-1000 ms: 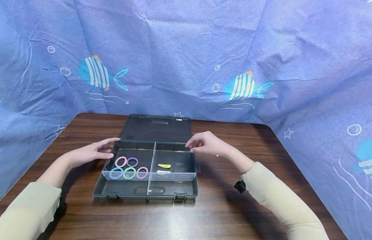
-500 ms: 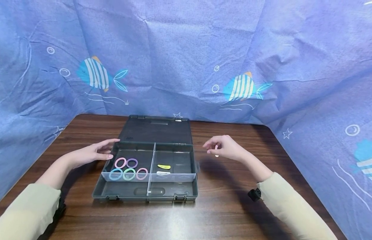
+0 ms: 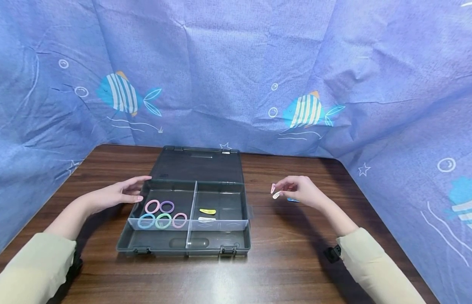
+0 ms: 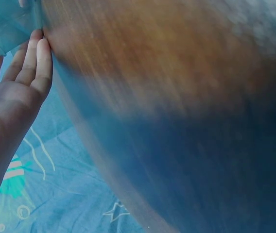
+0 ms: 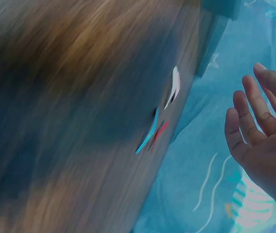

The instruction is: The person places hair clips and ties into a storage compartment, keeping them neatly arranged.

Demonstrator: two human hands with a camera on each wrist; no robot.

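A dark translucent organizer box (image 3: 220,250) lies on the table with its lid folded back. My left hand (image 3: 115,193) rests at its left side, fingers fairly straight; the left wrist view shows fingertips against the box wall (image 4: 11,24). To the right of the box, my right hand (image 3: 302,191) hovers over the table with loosely bent fingers and nothing held. Near its fingertips lie a white snap hair clip (image 3: 276,194) and a pink hair clip (image 3: 273,188). A blue hair clip (image 3: 293,199), partly hidden by the hand, shows fully in the right wrist view.
Several coloured hair ties (image 3: 163,221) lie in the box's left compartment. A yellow hair clip (image 3: 208,211) and a white one sit in the right compartment. Clear dividers (image 3: 194,198) separate the sections. A blue fish-print cloth (image 3: 236,84) hangs behind the table.
My right hand has moved right, from the box's right edge to over the loose hair clips. My left hand has stayed at the box's left side.
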